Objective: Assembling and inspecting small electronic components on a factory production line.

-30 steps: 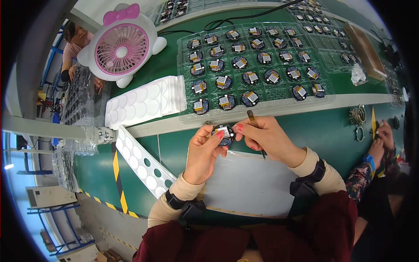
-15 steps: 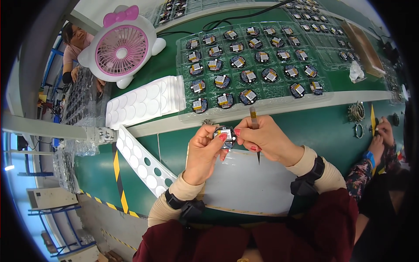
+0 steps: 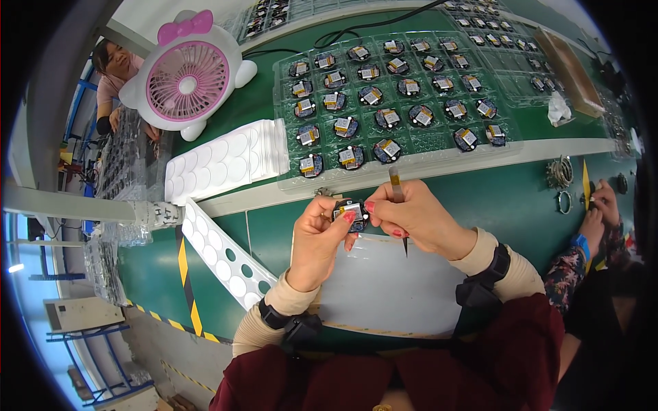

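Observation:
My left hand [image 3: 318, 240] pinches a small round circuit board [image 3: 351, 216] between thumb and fingers, above the near edge of a grey mat [image 3: 391, 288]. The board is dark, with a silver and yellow battery block on its face. In my right hand [image 3: 423, 218] is a pair of tweezers [image 3: 395, 182], its dark tip pointing down and its wider end up past the knuckles. The right thumb and forefinger close together at the board's right edge; whether they grip a small part there is hidden.
Beyond the ledge lies a clear plastic tray [image 3: 404, 147] with many such boards. White sheets of round stickers [image 3: 219, 161] and a partly used sticker strip [image 3: 216, 250] lie left. A pink-and-white fan [image 3: 188, 85] stands behind. At right are metal rings [image 3: 563, 202] and a co-worker's hands [image 3: 598, 219].
The view has shifted slightly, so the tray and fan sit a little farther left. My hands hold nearly the same pose on the board.

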Tool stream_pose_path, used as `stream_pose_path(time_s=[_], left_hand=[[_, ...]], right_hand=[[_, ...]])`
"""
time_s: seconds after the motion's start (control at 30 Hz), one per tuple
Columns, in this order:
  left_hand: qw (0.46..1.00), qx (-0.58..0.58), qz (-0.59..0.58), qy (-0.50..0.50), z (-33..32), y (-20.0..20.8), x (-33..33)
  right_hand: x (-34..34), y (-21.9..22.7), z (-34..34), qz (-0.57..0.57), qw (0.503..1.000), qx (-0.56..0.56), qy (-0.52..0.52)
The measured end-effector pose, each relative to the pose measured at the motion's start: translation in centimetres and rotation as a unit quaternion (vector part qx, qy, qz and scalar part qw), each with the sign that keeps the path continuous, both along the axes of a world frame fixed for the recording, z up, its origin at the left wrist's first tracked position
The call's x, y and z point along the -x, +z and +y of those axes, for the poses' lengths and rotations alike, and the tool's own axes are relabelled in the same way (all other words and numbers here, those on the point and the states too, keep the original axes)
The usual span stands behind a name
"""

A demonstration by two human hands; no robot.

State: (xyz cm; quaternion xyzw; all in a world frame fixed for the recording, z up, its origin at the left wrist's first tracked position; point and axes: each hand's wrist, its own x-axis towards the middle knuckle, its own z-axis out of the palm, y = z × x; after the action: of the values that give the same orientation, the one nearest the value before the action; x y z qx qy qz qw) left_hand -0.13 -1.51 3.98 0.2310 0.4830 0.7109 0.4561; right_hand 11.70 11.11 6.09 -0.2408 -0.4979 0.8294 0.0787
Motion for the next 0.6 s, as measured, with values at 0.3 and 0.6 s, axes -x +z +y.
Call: stream_pose_path(time_s=[0.3,0.6], left_hand=[[1.000,-0.020,0.004,0.010,0.30,-0.24,-0.05],[0.997,-0.002,0.077,0.023,-0.26,-0.40,0.21]], right_hand=[[-0.03,0.18,0.07,0.006,1.000,0.009,-0.001],[0.25,-0.35,-0.55,0.033,0.999,-0.021,0.000]])
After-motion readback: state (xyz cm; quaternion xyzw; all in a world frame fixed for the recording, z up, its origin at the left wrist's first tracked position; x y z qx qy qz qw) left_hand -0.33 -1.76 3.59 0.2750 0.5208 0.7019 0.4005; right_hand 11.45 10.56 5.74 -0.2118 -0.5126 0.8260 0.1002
